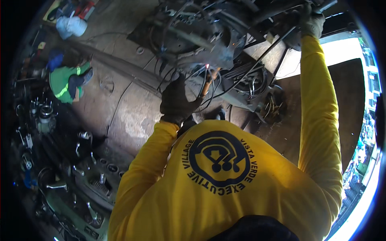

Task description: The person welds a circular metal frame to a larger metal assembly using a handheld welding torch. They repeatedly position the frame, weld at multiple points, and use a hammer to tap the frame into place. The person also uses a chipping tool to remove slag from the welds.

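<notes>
My left hand (177,98), in a dark glove, is closed around a copper-orange welding holder (207,85). A small glowing spot shows just beyond it, at the lower edge of a large dark metal assembly (193,40). Cables hang around the holder. Stretched up to the far right, my right hand (312,23) wears a greyish work glove. Its fingers are wrapped round a metal bar (327,5) near the top edge; the grip is partly in shadow.
A person in green (62,84) crouches at the left. Coiled cables (251,82) lie right of the assembly, near a brown metal plate (333,108). Green machinery with levers (88,184) stands at the lower left. A long beam (116,66) crosses the floor.
</notes>
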The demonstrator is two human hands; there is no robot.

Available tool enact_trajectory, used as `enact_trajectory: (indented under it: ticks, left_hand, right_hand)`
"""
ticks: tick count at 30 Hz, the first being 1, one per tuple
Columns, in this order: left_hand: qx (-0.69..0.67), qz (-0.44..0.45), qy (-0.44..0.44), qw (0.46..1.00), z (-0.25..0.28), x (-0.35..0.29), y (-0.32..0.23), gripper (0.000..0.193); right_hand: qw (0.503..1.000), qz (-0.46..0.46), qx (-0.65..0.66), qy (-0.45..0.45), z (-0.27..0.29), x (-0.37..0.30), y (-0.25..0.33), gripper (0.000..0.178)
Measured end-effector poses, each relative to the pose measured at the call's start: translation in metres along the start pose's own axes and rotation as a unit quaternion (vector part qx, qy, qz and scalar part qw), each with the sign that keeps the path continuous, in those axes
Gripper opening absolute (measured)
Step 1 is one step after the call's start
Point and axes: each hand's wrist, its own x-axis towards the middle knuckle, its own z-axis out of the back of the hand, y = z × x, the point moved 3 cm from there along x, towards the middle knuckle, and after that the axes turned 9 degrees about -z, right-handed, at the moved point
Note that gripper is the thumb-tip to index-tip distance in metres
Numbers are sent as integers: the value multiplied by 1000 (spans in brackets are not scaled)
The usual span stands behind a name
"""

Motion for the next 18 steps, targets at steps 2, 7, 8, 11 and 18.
enact_trajectory:
  ticks: [2,7,8,11,18]
  left_hand:
    - [20,-35,-29,999,-1,0,2,118]
    - [88,-24,-7,996,8,1,-12,120]
    - [86,-31,-11,996,7,0,-11,120]
    - [59,-2,0,998,8,2,-13,119]
    - [52,-5,2,999,2,3,-7,121]
  right_hand:
    - [998,-46,-24,35,-4,-2,3,44]
    - [947,153,-284,-9,15,-41,-13,52]
    - [959,129,-251,-20,17,-67,-12,53]
    - [999,-19,26,19,18,-155,-16,58]
    - [974,-28,-74,211,0,-252,-44,54]
